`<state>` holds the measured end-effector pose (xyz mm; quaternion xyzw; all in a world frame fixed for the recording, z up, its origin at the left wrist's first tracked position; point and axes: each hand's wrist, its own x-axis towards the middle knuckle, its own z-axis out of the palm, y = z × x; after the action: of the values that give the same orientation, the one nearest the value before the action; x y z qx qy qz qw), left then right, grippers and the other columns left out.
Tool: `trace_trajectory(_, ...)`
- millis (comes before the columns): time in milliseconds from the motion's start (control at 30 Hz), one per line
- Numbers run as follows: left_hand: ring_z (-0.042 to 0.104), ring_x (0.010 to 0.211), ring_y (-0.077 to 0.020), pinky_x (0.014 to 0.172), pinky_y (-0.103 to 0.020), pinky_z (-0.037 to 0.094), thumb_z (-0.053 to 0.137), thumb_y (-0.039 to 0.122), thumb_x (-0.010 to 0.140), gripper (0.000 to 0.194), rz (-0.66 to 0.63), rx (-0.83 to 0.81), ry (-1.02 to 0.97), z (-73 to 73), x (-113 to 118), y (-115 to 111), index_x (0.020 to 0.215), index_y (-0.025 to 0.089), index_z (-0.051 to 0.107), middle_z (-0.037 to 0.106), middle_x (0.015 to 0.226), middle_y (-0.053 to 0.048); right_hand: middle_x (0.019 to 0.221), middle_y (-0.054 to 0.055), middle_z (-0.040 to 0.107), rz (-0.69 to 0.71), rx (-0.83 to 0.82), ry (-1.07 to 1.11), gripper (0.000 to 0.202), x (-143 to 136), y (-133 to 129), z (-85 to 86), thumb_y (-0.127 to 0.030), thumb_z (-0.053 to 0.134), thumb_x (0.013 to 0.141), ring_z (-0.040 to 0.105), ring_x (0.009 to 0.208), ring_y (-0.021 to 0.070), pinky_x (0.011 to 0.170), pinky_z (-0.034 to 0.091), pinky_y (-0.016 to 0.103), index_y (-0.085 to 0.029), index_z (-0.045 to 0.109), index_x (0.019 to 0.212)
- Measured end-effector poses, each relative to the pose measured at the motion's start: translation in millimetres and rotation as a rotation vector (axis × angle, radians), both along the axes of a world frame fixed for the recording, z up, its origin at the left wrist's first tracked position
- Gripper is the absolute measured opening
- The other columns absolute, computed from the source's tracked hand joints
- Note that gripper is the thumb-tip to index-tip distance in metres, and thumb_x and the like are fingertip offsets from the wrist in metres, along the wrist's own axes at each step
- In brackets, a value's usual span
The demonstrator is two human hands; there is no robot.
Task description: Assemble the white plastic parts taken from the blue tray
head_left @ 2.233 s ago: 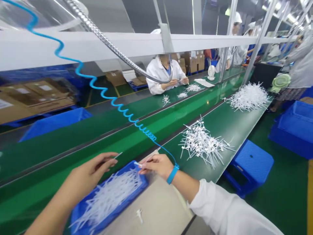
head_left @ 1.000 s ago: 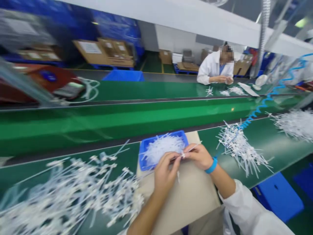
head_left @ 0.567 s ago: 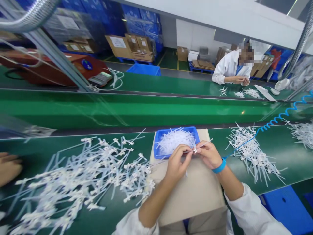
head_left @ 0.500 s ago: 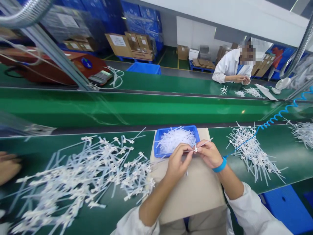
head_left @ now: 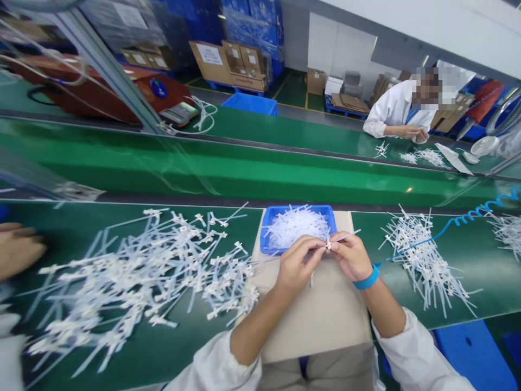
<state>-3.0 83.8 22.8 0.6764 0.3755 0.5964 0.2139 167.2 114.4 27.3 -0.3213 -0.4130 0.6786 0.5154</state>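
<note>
White fitting [head_left: 329, 245], small and knobbly, is up by the near right corner of the blue tray [head_left: 334, 221], fingertips of the left hand [head_left: 298, 263] and right hand [head_left: 351, 256] pinched on it; a pale, thin, straight strand [head_left: 357, 232] pokes past the right fingers, finer detail hidden.
</note>
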Motion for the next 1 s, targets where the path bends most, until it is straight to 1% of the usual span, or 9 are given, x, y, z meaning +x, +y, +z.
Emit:
trace_trajectory(100, 0.072, 0.084, -0.0157, 0.078, -0.026, 0.057, 0.066, 0.013, 0.102, 0.011, 0.0, -0.002, -0.019, 0.4, 1, 0, 0.098, 0.02, 0.072, 0.076, 0.09, -0.003, 0.086, 0.001, 0.075, -0.02, 0.026, -0.009, 0.025, -3, -1, -0.3, -0.037, 0.102, 0.069, 0.068, 0.073, 0.0156, 0.072, 0.059, 0.03, -0.025, 0.082, 0.077)
trace_trajectory(200, 0.072, 0.085, -0.0161, 0.079, -0.027, 0.057, 0.065, 0.012, 0.102, 0.012, -0.006, -0.004, -0.032, -0.2, 2, 0, 0.097, 0.02, 0.072, 0.076, 0.09, -0.003, 0.085, 0.001, 0.074, -0.02, 0.051, -0.066, 0.024, -1, -1, -2.6, -0.04, 0.1, 0.072, 0.068, 0.074, 0.017, 0.073, 0.059, 0.033, -0.025, 0.081, 0.078)
trace_trajectory(400, 0.073, 0.086, -0.0167, 0.081, -0.028, 0.058, 0.063, 0.014, 0.104, 0.012, 0.007, 0.011, 0.008, 0.8, -1, -2, 0.099, 0.02, 0.073, 0.078, 0.092, -0.005, 0.09, 0.005, 0.076, -0.063, 0.239, -0.281, 0.021, 9, 3, -13.2, -0.045, 0.092, 0.081, 0.07, 0.09, 0.0238, 0.083, 0.059, 0.039, -0.027, 0.081, 0.082)
trace_trajectory(467, 0.073, 0.086, -0.0166, 0.081, -0.028, 0.058, 0.062, 0.014, 0.105, 0.013, 0.012, 0.006, 0.019, 1.9, -1, -2, 0.098, 0.02, 0.072, 0.078, 0.092, -0.005, 0.091, 0.005, 0.077, -0.086, 0.289, -0.309, 0.019, 11, 4, -15.0, -0.044, 0.092, 0.082, 0.071, 0.093, 0.0247, 0.086, 0.059, 0.041, -0.028, 0.083, 0.084)
trace_trajectory(567, 0.074, 0.084, -0.0163, 0.08, -0.028, 0.059, 0.063, 0.014, 0.105, 0.014, 0.017, 0.008, 0.015, 3.2, -1, -3, 0.096, 0.019, 0.073, 0.078, 0.092, -0.005, 0.09, 0.005, 0.078, -0.112, 0.336, -0.323, 0.014, 9, 3, -15.2, -0.04, 0.091, 0.084, 0.071, 0.092, 0.0247, 0.088, 0.058, 0.041, -0.028, 0.084, 0.084)
trace_trajectory(667, 0.073, 0.079, -0.0157, 0.077, -0.028, 0.059, 0.065, 0.016, 0.104, 0.014, 0.03, 0.015, -0.014, 4.8, -1, -4, 0.095, 0.02, 0.075, 0.079, 0.087, -0.004, 0.089, 0.005, 0.078, -0.139, 0.34, -0.326, 0.01, 6, -1, -14.4, -0.037, 0.09, 0.084, 0.071, 0.09, 0.0246, 0.085, 0.057, 0.041, -0.029, 0.085, 0.084)
trace_trajectory(800, 0.074, 0.075, -0.0161, 0.073, -0.029, 0.06, 0.066, 0.022, 0.105, 0.016, 0.036, 0.0, -0.053, 7.5, -1, -6, 0.093, 0.02, 0.079, 0.079, 0.084, -0.004, 0.087, 0.005, 0.078, -0.188, 0.288, -0.312, 0.011, 3, -6, -14.8, -0.036, 0.094, 0.08, 0.07, 0.09, 0.0263, 0.085, 0.057, 0.043, -0.03, 0.085, 0.081)
trace_trajectory(900, 0.075, 0.076, -0.0179, 0.074, -0.031, 0.062, 0.068, 0.028, 0.105, 0.021, 0.026, -0.033, -0.068, 7.9, -3, -6, 0.091, 0.021, 0.081, 0.081, 0.083, -0.005, 0.086, 0.005, 0.077, -0.175, 0.226, -0.302, 0.014, 4, -8, -15.8, -0.037, 0.096, 0.076, 0.069, 0.09, 0.0272, 0.087, 0.057, 0.045, -0.03, 0.084, 0.081)
trace_trajectory(1000, 0.075, 0.076, -0.0188, 0.074, -0.032, 0.063, 0.068, 0.032, 0.105, 0.023, 0.009, -0.092, -0.063, 6.8, -4, -4, 0.09, 0.021, 0.082, 0.081, 0.083, -0.006, 0.087, 0.006, 0.077, -0.163, 0.197, -0.298, 0.016, 5, -6, -17.3, -0.038, 0.095, 0.077, 0.07, 0.089, 0.0272, 0.086, 0.059, 0.045, -0.029, 0.084, 0.083)
